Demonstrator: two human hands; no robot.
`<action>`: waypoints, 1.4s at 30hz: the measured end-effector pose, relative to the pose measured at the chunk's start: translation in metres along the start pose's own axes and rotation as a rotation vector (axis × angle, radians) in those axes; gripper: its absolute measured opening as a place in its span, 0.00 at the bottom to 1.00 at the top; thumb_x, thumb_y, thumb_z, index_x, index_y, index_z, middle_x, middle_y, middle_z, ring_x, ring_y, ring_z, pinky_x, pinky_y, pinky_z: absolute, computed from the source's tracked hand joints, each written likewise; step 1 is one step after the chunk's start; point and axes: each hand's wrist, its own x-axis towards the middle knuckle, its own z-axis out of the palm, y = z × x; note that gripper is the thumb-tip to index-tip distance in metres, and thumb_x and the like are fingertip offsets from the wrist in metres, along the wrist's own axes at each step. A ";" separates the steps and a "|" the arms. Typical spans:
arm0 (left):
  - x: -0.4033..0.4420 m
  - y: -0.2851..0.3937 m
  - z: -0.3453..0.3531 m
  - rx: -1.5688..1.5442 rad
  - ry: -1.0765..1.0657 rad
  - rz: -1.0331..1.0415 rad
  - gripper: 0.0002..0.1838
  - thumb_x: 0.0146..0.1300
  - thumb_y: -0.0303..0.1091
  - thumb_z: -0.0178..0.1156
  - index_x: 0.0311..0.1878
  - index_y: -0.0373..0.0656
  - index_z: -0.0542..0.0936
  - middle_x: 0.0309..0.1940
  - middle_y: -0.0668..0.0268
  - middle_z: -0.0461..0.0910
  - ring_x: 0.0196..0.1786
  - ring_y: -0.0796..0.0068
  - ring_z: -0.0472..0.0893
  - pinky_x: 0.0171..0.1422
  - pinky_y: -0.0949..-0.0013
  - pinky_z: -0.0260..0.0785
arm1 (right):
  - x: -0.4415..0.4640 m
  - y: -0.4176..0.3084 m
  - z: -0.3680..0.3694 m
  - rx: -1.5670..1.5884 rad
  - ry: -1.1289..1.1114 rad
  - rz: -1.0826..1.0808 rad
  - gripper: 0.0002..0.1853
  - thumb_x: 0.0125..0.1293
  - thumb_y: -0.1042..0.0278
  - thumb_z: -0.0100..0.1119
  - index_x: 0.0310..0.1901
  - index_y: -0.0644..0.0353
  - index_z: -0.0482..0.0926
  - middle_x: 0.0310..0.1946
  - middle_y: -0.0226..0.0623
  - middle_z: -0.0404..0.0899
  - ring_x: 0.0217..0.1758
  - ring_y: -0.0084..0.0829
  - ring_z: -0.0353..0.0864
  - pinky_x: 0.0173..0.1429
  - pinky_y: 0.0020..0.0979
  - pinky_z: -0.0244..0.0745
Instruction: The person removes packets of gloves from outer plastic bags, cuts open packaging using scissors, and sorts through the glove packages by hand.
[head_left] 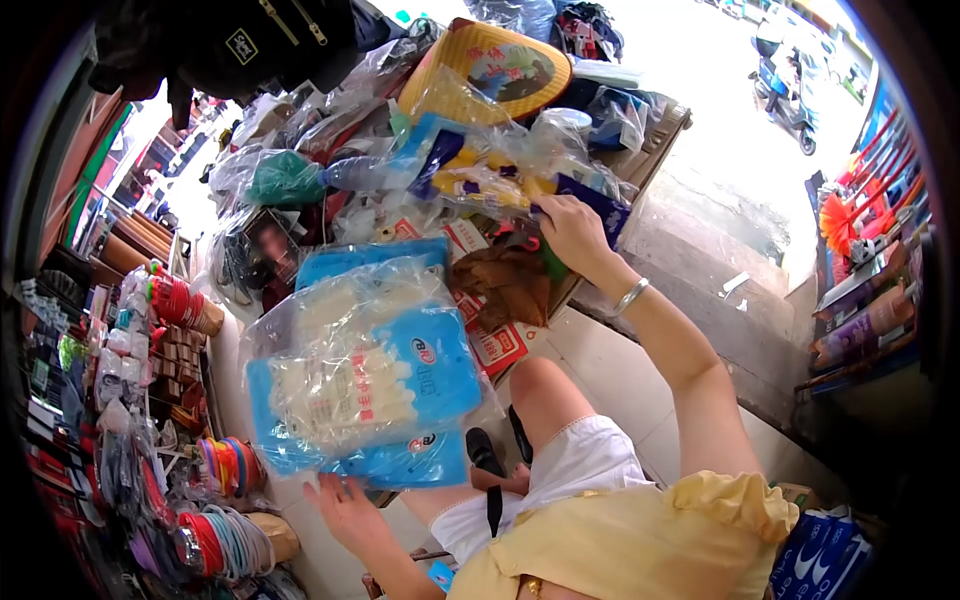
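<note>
My right hand point(575, 235), a silver bangle at its wrist, is closed on the edge of a clear plastic packet point(490, 180) with yellow contents and dark-blue card ends. Low on the left, my left hand point(345, 515) has its fingers apart by the lower edge of the blue glove packs point(425, 350). Whether it touches them I cannot tell. Pale gloves show through the clear wrap of these packs, which lie stacked. Between the packs and my right hand is a crumpled brown piece point(505, 280), with red-and-white boxes point(495, 345) under it.
A yellow woven fan-like hat point(490, 70) and bagged goods fill the back of the pile. Shelves of coiled hoses point(235, 540) stand left. Steps point(700, 260) lie to the right, and a scooter point(790, 85) is outside. A black bag point(270, 45) hangs overhead.
</note>
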 end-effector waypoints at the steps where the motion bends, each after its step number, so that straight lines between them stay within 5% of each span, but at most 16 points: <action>1: -0.009 0.002 0.009 0.001 -0.003 -0.006 0.27 0.66 0.37 0.50 0.65 0.38 0.58 0.59 0.59 0.64 0.65 0.65 0.60 0.65 0.60 0.54 | 0.007 -0.014 -0.011 0.097 0.059 0.038 0.15 0.56 0.69 0.52 0.46 0.57 0.76 0.40 0.41 0.79 0.46 0.40 0.76 0.50 0.38 0.70; 3: -0.022 0.006 0.029 0.179 0.025 0.316 0.27 0.65 0.35 0.51 0.64 0.37 0.58 0.59 0.58 0.64 0.65 0.65 0.61 0.66 0.59 0.54 | 0.016 -0.048 -0.028 0.179 0.095 0.018 0.14 0.56 0.70 0.50 0.45 0.57 0.76 0.37 0.42 0.79 0.42 0.41 0.78 0.43 0.38 0.74; 4: -0.021 0.006 0.031 0.184 0.019 0.312 0.27 0.65 0.35 0.51 0.64 0.37 0.58 0.59 0.58 0.64 0.65 0.65 0.61 0.66 0.59 0.54 | 0.020 -0.068 -0.033 0.165 0.074 -0.043 0.14 0.56 0.70 0.50 0.46 0.58 0.75 0.37 0.42 0.79 0.40 0.42 0.79 0.41 0.39 0.75; 6: -0.019 0.005 0.032 0.176 -0.340 0.247 0.27 0.64 0.33 0.51 0.64 0.38 0.59 0.61 0.56 0.63 0.66 0.63 0.62 0.67 0.58 0.54 | 0.020 -0.113 -0.040 0.262 -0.048 -0.063 0.16 0.56 0.68 0.51 0.46 0.60 0.74 0.37 0.45 0.79 0.40 0.44 0.79 0.40 0.39 0.76; 10: -0.014 -0.018 0.068 0.301 -0.558 0.280 0.29 0.62 0.33 0.54 0.65 0.38 0.60 0.63 0.53 0.61 0.66 0.60 0.62 0.68 0.57 0.52 | -0.011 -0.176 -0.023 0.364 -0.346 -0.316 0.17 0.62 0.62 0.52 0.50 0.60 0.73 0.38 0.45 0.79 0.41 0.44 0.78 0.45 0.40 0.75; 11: -0.010 -0.023 0.075 0.522 -0.612 0.443 0.29 0.61 0.33 0.55 0.64 0.38 0.61 0.64 0.52 0.61 0.66 0.58 0.61 0.69 0.56 0.52 | -0.011 -0.173 -0.027 0.471 -0.556 -0.403 0.20 0.61 0.59 0.56 0.52 0.61 0.72 0.40 0.45 0.79 0.43 0.44 0.78 0.46 0.40 0.74; 14: 0.001 -0.026 0.089 0.857 -0.681 0.649 0.28 0.60 0.33 0.56 0.63 0.37 0.63 0.64 0.50 0.61 0.67 0.55 0.60 0.69 0.55 0.52 | 0.008 -0.139 -0.012 0.588 -0.298 -0.212 0.24 0.58 0.59 0.58 0.55 0.61 0.71 0.41 0.44 0.79 0.43 0.47 0.78 0.46 0.39 0.74; 18: 0.009 -0.033 0.090 0.980 -0.737 0.695 0.26 0.59 0.33 0.57 0.61 0.38 0.67 0.63 0.49 0.61 0.67 0.52 0.60 0.68 0.55 0.52 | 0.044 -0.049 0.022 0.024 0.138 -0.091 0.19 0.54 0.63 0.58 0.49 0.56 0.77 0.43 0.43 0.78 0.51 0.42 0.74 0.59 0.41 0.64; 21: 0.015 -0.040 0.089 0.943 -0.744 0.709 0.24 0.58 0.32 0.57 0.59 0.38 0.69 0.63 0.50 0.62 0.67 0.51 0.60 0.68 0.55 0.53 | 0.045 -0.004 0.045 -0.123 0.107 -0.042 0.14 0.55 0.63 0.57 0.44 0.55 0.79 0.44 0.41 0.78 0.56 0.37 0.70 0.63 0.42 0.58; 24: 0.016 -0.040 0.087 0.952 -0.740 0.724 0.23 0.58 0.31 0.58 0.57 0.38 0.70 0.63 0.50 0.61 0.66 0.52 0.61 0.67 0.57 0.55 | 0.062 0.006 0.042 -0.185 -0.035 -0.099 0.13 0.57 0.60 0.53 0.39 0.58 0.79 0.35 0.41 0.81 0.46 0.42 0.77 0.55 0.43 0.66; 26: 0.015 -0.037 0.087 0.890 -0.722 0.643 0.22 0.58 0.31 0.57 0.57 0.38 0.71 0.64 0.51 0.61 0.66 0.54 0.61 0.66 0.58 0.56 | 0.082 -0.011 0.004 -0.014 -0.049 0.226 0.17 0.63 0.56 0.48 0.40 0.62 0.78 0.31 0.44 0.81 0.37 0.45 0.79 0.42 0.41 0.72; 28: 0.014 -0.035 0.083 0.820 -0.717 0.556 0.22 0.58 0.30 0.57 0.57 0.38 0.71 0.64 0.51 0.60 0.66 0.55 0.62 0.65 0.59 0.58 | 0.094 -0.012 -0.022 0.247 0.160 0.166 0.16 0.66 0.58 0.48 0.39 0.65 0.77 0.25 0.45 0.78 0.26 0.40 0.78 0.31 0.36 0.71; 30: 0.017 -0.035 0.079 0.758 -0.702 0.480 0.21 0.59 0.29 0.57 0.56 0.38 0.72 0.65 0.51 0.59 0.65 0.58 0.63 0.63 0.62 0.60 | 0.097 -0.031 -0.063 0.701 0.081 0.312 0.10 0.66 0.66 0.51 0.40 0.64 0.77 0.26 0.29 0.76 0.27 0.17 0.69 0.33 0.23 0.66; 33: 0.015 -0.030 0.081 0.654 -0.693 0.464 0.20 0.59 0.29 0.56 0.56 0.38 0.72 0.64 0.51 0.61 0.64 0.58 0.65 0.63 0.64 0.60 | 0.086 -0.061 -0.105 1.009 0.088 0.312 0.11 0.67 0.66 0.50 0.43 0.64 0.77 0.32 0.26 0.77 0.31 0.15 0.71 0.37 0.20 0.67; 37: 0.021 -0.030 0.077 0.663 -0.722 0.555 0.21 0.60 0.28 0.56 0.58 0.37 0.70 0.62 0.53 0.64 0.64 0.60 0.66 0.64 0.64 0.59 | 0.068 -0.084 -0.115 1.305 -0.166 0.449 0.12 0.66 0.66 0.51 0.46 0.65 0.75 0.36 0.28 0.78 0.36 0.16 0.74 0.42 0.19 0.69; 42: 0.013 -0.030 0.075 0.239 -0.771 0.173 0.23 0.65 0.29 0.52 0.64 0.38 0.63 0.60 0.59 0.68 0.64 0.66 0.67 0.65 0.65 0.59 | 0.039 -0.135 -0.093 1.600 -0.421 0.514 0.13 0.67 0.64 0.51 0.47 0.64 0.74 0.37 0.28 0.78 0.38 0.17 0.76 0.45 0.19 0.71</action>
